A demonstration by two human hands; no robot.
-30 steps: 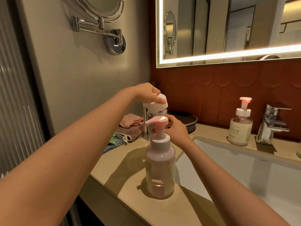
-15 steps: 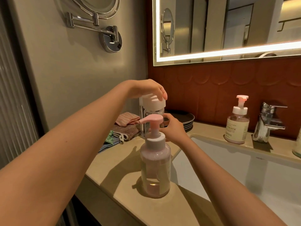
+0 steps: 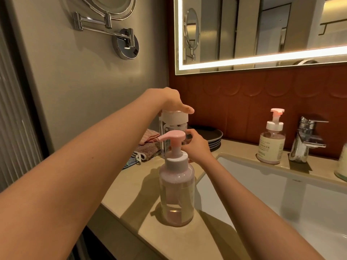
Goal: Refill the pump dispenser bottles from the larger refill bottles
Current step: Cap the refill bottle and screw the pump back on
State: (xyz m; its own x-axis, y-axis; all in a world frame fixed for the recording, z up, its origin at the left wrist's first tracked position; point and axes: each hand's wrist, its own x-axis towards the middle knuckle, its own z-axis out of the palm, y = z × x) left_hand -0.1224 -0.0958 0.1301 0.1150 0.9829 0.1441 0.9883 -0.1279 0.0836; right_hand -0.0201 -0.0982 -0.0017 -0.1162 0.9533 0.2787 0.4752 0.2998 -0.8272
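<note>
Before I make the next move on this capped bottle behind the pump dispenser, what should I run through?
1. Left hand on the white cap: ok, it grips the cap from above.
2. Right hand steadying the refill bottle: ok, it holds the body.
3. Cap removed: not ok, it sits on the bottle.
4. Cap loosened: cannot tell.
5. Near pump dispenser open for pouring: not ok, its pink pump is in place.
6. Dispenser needs filling: ok, the liquid sits low.
</note>
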